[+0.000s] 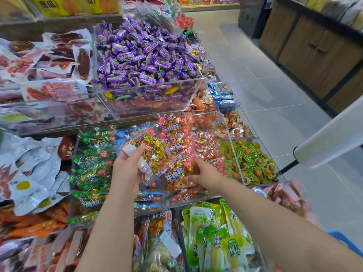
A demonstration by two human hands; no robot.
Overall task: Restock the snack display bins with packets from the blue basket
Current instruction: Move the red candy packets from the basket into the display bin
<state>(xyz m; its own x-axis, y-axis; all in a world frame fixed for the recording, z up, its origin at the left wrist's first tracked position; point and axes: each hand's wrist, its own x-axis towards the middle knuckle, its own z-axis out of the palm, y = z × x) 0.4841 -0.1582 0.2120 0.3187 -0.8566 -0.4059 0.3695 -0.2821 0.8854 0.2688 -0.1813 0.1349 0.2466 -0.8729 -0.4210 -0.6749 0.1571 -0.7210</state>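
Gripping a clear packet of gold-wrapped snacks in left hand over clear bin of red packets; resting right hand among them, hold unclear. Noting blue basket at lower-right edge, open floor alongside.

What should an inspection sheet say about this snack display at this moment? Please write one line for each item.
Surface: stepped clear acrylic display bins, all well filled.
Job's things: clear plastic bag of gold-wrapped snacks held above the bins; red foil snack packets in the bin below it; blue plastic basket, only a corner in view at lower right.
Clutter: purple-wrapped candies heaped above their bin's rim; white vacuum packs lying loose at left.
Hands: left hand grips the clear bag; right hand reaches among the red packets, its grip unclear.
Cables: nothing seen.
Surroundings: grey tiled floor; brown wooden cabinet across the aisle.
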